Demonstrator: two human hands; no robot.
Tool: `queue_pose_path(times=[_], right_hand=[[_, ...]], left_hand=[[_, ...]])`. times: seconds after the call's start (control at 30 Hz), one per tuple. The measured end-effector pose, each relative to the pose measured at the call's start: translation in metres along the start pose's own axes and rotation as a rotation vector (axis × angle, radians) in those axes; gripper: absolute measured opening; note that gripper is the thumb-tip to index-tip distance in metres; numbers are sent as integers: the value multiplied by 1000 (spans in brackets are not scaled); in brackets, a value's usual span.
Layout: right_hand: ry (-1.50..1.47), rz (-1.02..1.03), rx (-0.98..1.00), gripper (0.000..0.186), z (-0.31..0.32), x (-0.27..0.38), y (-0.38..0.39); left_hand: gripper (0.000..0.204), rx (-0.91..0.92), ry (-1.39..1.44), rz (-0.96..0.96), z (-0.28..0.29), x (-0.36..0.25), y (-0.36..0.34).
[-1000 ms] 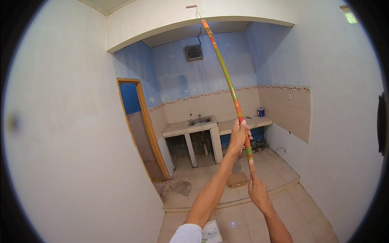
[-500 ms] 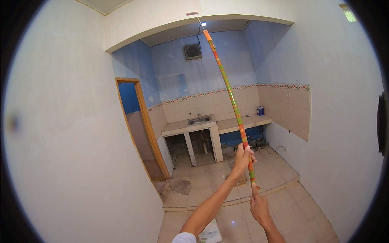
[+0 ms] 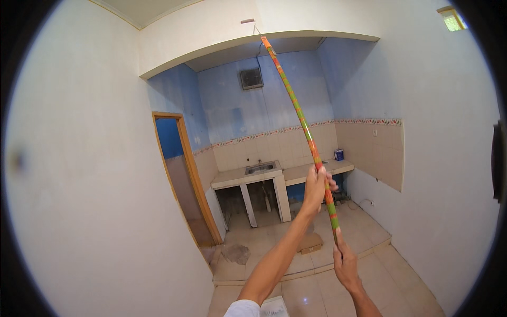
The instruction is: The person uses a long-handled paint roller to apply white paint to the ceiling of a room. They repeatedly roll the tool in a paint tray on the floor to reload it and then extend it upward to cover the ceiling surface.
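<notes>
Both my hands grip a long pole (image 3: 297, 105) wrapped in green, orange and red, which slants up and away to the left. My left hand (image 3: 316, 191) is wrapped around it higher up, while my right hand (image 3: 346, 266) closes on its lower end. A small paint roller (image 3: 247, 21) on a thin wire frame is fixed to the pole's far tip. It lies over the white beam (image 3: 317, 18) above the kitchen opening; whether it touches the surface I cannot tell.
White walls (image 3: 79, 158) stand on both sides. Beyond the raised floor step (image 3: 306, 273) are a counter with a sink (image 3: 260, 168), a blue container (image 3: 338, 154) and a flat cardboard box (image 3: 310, 248). A wooden door frame (image 3: 186, 164) stands left, and crumpled sheeting (image 3: 236, 254) lies near it.
The roller has moved up, farther above the beam's lower edge. Both hands sit higher against the room, still gripping the pole, and the view has tilted slightly upward.
</notes>
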State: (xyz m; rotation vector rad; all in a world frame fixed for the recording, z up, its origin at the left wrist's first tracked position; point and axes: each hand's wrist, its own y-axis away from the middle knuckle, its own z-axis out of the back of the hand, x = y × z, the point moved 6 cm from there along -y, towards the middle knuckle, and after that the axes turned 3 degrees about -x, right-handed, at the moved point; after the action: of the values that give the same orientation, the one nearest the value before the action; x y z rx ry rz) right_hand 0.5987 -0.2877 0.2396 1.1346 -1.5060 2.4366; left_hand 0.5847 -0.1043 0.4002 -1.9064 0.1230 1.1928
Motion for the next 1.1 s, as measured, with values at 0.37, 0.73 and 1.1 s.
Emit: queue_pose_path(times=[0.37, 0.73, 1.1], right_hand=[[56, 244, -144, 56, 30, 91, -197], [20, 259, -126, 53, 18, 156, -276], [74, 97, -55, 71, -82, 51, -66]], left_hand=[[61, -62, -327, -59, 61, -50, 13], [59, 33, -431, -101, 66, -78, 25], [63, -101, -358, -154, 55, -42, 38]])
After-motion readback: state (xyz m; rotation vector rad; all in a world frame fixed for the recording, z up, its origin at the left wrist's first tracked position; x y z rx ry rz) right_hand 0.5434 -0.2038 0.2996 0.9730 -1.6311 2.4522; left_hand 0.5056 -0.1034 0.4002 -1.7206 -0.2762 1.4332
